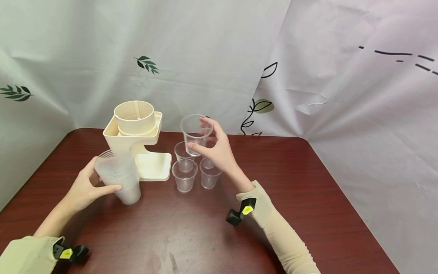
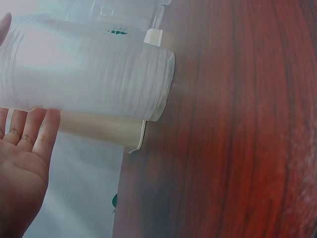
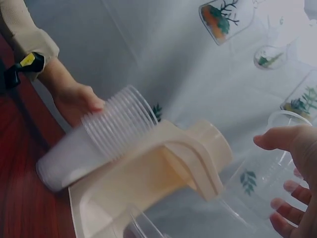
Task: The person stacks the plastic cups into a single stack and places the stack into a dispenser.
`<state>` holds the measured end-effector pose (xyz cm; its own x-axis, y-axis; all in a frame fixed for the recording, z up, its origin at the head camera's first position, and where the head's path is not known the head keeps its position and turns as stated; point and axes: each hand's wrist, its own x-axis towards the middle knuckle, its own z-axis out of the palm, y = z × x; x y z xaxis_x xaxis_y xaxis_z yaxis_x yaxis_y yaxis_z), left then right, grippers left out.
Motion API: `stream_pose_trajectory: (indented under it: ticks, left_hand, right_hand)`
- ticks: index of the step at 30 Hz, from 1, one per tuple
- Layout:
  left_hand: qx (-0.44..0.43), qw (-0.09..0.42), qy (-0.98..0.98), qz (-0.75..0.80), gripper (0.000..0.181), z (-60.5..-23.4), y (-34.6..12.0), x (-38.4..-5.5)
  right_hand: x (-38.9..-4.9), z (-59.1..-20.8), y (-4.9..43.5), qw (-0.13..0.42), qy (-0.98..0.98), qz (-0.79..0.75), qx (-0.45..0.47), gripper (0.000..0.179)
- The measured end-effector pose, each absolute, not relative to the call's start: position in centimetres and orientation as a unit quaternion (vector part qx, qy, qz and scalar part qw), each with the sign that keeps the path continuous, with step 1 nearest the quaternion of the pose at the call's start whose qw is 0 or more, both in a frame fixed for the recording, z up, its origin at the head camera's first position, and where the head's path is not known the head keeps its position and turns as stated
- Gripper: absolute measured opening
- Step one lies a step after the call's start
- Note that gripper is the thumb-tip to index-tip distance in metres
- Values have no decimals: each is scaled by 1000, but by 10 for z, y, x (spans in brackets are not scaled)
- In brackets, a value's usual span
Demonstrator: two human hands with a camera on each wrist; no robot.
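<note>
My left hand (image 1: 83, 187) grips a tall stack of nested clear plastic cups (image 1: 120, 177), thumb on the near side and fingers behind. The stack leans slightly, in front of a cream plastic stand. In the left wrist view the stack (image 2: 94, 69) lies across the fingers, its lower end close to the tabletop. My right hand (image 1: 219, 149) holds a single clear plastic cup (image 1: 192, 137) between thumb and fingers, upright, above several clear cups (image 1: 184, 176) grouped on the table. The held cup partly hides the rear ones. The right wrist view shows the held cup (image 3: 247, 181) beside the thumb.
The cream stand (image 1: 154, 165) has a flat base, a square upper tray and a round open cylinder (image 1: 135, 123) on top. It stands left of the grouped cups on a dark red wooden table (image 1: 205, 232). A pale curtain (image 1: 212, 49) with leaf prints hangs behind.
</note>
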<state>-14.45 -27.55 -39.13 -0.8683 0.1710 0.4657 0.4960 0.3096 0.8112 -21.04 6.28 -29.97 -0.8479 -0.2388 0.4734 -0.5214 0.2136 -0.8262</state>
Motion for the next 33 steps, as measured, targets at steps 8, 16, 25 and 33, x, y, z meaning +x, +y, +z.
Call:
stream_pose_trajectory:
  ticks: [8,16,25,33]
  left_hand:
    - [-211,146,-791,-555,87,-391,-275,-144]
    - [-214,145,-786,-561,86,-392,-276,-145]
    - [-214,145,-785,-563,87,-392,-276,-145]
    - [-220,144,-779,-570,86,-392,-276,-145]
  right_hand:
    - [-203,-293,41,103,-750,597,267,71]
    - [-198,-285,21,79,-726,618,291,72]
    - [-196,-278,-2,93,-725,601,323,73]
    - [-191,-273,-22,84,-723,599,332,71]
